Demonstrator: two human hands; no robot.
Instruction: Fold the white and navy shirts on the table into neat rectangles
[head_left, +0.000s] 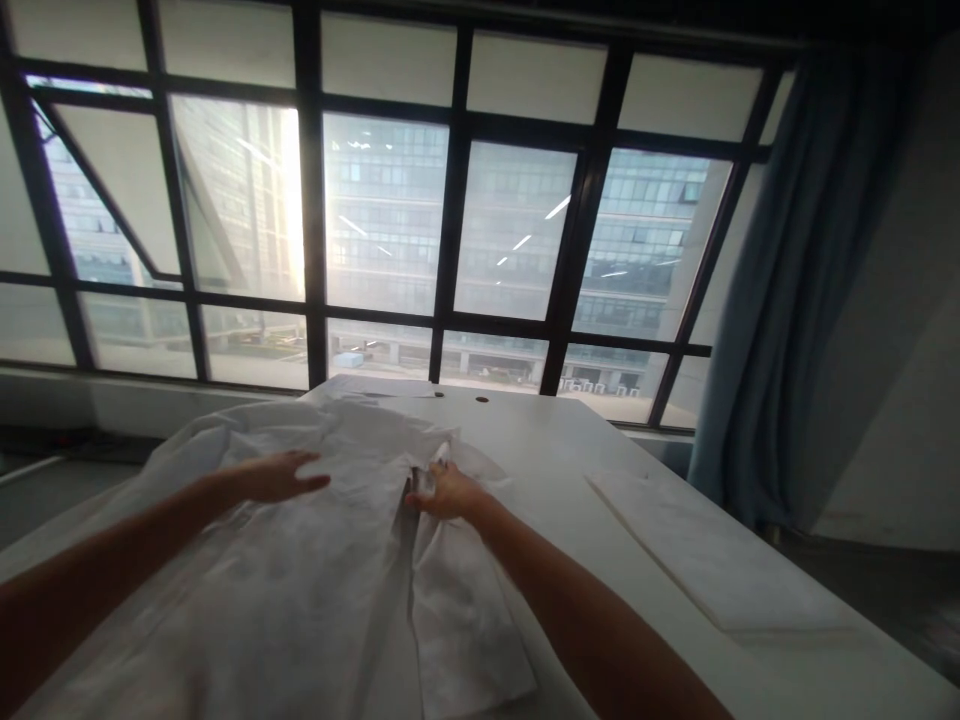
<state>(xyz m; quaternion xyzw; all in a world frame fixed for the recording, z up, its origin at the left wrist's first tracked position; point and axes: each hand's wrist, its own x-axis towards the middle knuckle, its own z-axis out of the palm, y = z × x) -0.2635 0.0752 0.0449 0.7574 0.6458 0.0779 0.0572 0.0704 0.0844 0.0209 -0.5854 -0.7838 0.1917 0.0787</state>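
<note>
Crumpled thin white garment (300,580); left hand (281,477) flat, released; right hand (442,492) pinches its edge.

Strong backlight from the window (382,220) glares, leaving the foreground dim and soft.

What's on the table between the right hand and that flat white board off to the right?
Nothing: in the head view only bare white table lies between the right hand, pinching the white garment, and the flat white board.

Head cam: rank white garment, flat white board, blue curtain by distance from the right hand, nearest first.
1. white garment: pinched in the right hand, table centre.
2. flat white board: on the table, to the hand's right.
3. blue curtain: far right, by the window.
</note>
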